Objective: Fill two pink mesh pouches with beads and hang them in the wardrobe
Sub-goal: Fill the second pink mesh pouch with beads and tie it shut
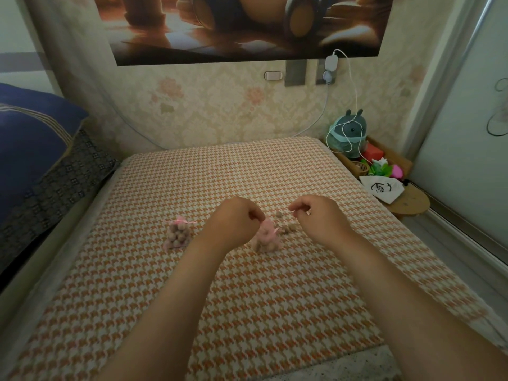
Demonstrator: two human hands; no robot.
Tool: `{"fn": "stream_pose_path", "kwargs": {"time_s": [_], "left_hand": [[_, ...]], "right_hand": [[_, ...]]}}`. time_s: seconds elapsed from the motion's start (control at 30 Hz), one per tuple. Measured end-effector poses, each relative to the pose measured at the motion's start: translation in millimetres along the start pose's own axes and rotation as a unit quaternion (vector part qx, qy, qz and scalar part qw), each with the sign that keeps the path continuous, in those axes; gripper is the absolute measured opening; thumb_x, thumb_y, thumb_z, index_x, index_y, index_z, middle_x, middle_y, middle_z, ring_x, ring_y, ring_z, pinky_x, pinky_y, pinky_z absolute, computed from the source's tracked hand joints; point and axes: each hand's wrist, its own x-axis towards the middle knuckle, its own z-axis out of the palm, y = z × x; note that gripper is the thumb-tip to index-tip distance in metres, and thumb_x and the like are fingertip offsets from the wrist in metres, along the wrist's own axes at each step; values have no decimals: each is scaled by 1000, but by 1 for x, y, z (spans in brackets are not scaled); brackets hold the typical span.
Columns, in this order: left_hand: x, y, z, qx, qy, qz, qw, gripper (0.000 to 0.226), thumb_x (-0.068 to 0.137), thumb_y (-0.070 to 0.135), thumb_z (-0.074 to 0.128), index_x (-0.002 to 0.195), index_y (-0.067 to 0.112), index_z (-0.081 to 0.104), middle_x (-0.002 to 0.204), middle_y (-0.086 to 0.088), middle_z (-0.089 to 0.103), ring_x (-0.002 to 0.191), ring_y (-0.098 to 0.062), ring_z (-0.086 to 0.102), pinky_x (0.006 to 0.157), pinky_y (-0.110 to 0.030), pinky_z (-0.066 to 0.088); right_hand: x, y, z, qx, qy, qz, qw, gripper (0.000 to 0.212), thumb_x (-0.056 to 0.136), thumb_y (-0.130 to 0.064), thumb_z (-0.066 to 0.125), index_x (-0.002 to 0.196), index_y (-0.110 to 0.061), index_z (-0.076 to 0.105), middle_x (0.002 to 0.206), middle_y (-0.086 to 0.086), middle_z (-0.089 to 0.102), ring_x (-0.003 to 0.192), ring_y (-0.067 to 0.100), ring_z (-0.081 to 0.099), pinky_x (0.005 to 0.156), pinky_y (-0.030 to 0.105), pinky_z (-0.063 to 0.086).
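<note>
Pink mesh, soft and floppy, forms the second pouch [266, 235], which sits just below the frame's centre on the houndstooth cover [247, 298] and bulges with beads. The left hand [236, 220] pinches its gathered neck with curled fingers. Just to the right, the right hand [316, 215] has thumb and forefinger pressed together; I cannot tell whether a drawstring or a bead lies between them. Loose beads [287, 228] lie on the cover between the hands. Left of centre, the first pouch [178, 236] rests tied shut. Both pouches should be light and limp. The neck looks the surest hold, since beads would spill from an open mouth.
</note>
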Motion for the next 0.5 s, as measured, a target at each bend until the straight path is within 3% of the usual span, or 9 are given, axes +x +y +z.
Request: {"fn": "stream_pose_path", "kwargs": {"time_s": [0.07, 0.2, 0.27, 0.37, 0.5], "left_hand": [[0, -3, -3, 6, -8, -1, 1000, 23, 89, 13, 58, 92, 27, 77, 88, 12, 73, 76, -11, 69, 70, -32, 61], [-2, -9, -3, 7, -22, 9, 1000, 21, 90, 13, 59, 100, 23, 75, 92, 15, 67, 84, -3, 64, 69, -17, 52], [-4, -11, -3, -6, -28, 13, 1000, 20, 90, 14, 61, 102, 23, 74, 95, 13, 66, 88, -3, 62, 72, -16, 49], [-4, -17, -4, -24, -41, 19, 999, 19, 90, 19, 63, 105, 27, 71, 104, 13, 65, 94, -5, 62, 78, -21, 51], [-3, -24, -5, -34, -51, 18, 998, 20, 91, 24, 63, 108, 30, 69, 112, 14, 64, 97, -3, 60, 81, -22, 49]], "right_hand": [[0, 6, 3, -30, -15, 4, 999, 22, 101, -18, 57, 113, -29, 72, 116, -9, 72, 94, 7, 64, 80, 30, 55], [1, 12, 14, -94, -49, 9, 994, 29, 100, -18, 61, 126, -28, 69, 135, -5, 64, 113, 18, 63, 86, 32, 53], [3, 15, 21, -130, -67, 1, 989, 33, 102, -19, 58, 132, -30, 66, 141, -4, 62, 118, 20, 62, 87, 32, 52], [5, 16, 26, -152, -76, -15, 985, 32, 103, -21, 55, 132, -29, 68, 136, -4, 66, 116, 20, 64, 89, 34, 53], [7, 19, 31, -145, -73, -14, 987, 23, 100, -17, 59, 116, -22, 75, 117, -1, 73, 101, 17, 67, 84, 33, 56]]}}
